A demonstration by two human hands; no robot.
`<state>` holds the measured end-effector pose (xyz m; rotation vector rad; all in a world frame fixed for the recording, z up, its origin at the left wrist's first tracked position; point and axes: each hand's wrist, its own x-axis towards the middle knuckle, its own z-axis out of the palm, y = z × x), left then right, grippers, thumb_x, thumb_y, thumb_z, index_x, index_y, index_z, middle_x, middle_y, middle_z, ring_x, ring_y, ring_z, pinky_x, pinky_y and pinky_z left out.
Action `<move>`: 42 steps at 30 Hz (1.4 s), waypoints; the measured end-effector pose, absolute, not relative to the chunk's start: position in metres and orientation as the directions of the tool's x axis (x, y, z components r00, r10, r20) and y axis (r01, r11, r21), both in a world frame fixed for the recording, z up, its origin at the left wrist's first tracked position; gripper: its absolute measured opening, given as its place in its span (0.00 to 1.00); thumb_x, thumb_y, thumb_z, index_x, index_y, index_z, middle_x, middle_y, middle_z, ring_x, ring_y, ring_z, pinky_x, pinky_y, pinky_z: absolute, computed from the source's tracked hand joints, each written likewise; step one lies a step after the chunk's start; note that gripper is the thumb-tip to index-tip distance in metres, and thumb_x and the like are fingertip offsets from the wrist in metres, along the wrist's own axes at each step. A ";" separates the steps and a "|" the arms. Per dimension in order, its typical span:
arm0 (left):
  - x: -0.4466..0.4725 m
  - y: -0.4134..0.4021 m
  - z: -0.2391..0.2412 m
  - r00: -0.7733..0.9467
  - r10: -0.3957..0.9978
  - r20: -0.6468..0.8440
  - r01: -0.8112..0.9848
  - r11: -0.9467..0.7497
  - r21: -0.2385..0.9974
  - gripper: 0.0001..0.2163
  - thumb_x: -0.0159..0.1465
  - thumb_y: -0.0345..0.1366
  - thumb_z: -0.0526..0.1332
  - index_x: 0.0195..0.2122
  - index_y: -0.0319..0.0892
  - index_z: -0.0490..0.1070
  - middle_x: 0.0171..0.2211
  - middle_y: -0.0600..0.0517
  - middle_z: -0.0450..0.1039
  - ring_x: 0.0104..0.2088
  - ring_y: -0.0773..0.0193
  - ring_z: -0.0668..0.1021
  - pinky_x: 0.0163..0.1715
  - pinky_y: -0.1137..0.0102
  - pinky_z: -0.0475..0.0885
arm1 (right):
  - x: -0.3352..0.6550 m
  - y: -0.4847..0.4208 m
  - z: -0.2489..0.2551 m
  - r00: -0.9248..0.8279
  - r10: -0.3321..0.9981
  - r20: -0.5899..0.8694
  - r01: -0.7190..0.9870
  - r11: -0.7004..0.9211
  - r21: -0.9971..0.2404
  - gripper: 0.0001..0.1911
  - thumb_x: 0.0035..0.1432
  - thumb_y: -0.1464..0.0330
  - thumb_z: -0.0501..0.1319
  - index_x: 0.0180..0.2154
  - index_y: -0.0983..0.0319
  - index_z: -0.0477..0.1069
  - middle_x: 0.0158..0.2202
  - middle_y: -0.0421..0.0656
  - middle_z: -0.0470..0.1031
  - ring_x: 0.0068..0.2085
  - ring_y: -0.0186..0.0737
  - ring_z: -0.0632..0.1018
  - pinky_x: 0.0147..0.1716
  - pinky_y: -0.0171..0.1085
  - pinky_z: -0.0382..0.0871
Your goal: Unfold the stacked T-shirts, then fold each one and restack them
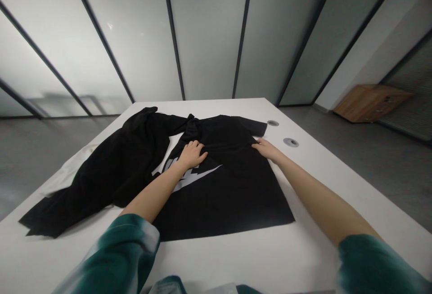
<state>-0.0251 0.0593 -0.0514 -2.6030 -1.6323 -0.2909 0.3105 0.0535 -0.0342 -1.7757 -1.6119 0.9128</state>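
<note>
A black T-shirt (229, 199) with a white swoosh-like print lies spread on the white table, its hem toward me. My left hand (193, 154) rests flat on the shirt, fingers apart, over part of the print. At the shirt's right side edge, below the sleeve, my right hand (265, 147) pinches the fabric between thumb and fingers. The right sleeve is stretched out flat; the cloth near the left sleeve is bunched.
Left of the shirt lies a heap of black clothing (111, 168), with white cloth (72, 170) beside it. Two round grommets (290, 142) sit in the table top (324, 181) at right. Frosted panels (209, 37) stand behind; a wooden cabinet (367, 100) is on the floor.
</note>
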 end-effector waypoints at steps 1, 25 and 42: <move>-0.024 0.061 -0.052 0.422 0.888 0.183 0.898 -0.437 0.051 0.21 0.69 0.48 0.51 0.55 0.42 0.70 0.52 0.41 0.68 0.53 0.48 0.69 0.50 0.57 0.67 | 0.312 0.055 -0.032 0.042 0.989 -0.141 0.481 -0.144 -0.865 0.05 0.56 0.68 0.57 0.33 0.60 0.71 0.33 0.46 0.80 0.37 0.46 0.80 0.38 0.41 0.73; -0.017 0.088 -0.059 0.396 0.900 0.184 0.909 -0.412 0.061 0.24 0.69 0.49 0.49 0.59 0.41 0.67 0.56 0.40 0.66 0.56 0.46 0.68 0.53 0.55 0.66 | 0.371 0.017 -0.031 0.118 0.968 -0.223 0.384 -0.252 -0.889 0.31 0.55 0.63 0.61 0.61 0.56 0.64 0.46 0.48 0.79 0.41 0.47 0.81 0.30 0.38 0.75; -0.014 0.097 -0.060 0.377 0.916 0.133 0.921 -0.387 0.051 0.27 0.70 0.51 0.47 0.64 0.43 0.63 0.64 0.42 0.62 0.62 0.49 0.65 0.61 0.57 0.61 | 0.396 -0.047 0.005 -0.329 0.868 -0.371 0.534 -0.152 -0.832 0.51 0.54 0.57 0.64 0.72 0.58 0.42 0.35 0.43 0.80 0.41 0.49 0.80 0.39 0.42 0.75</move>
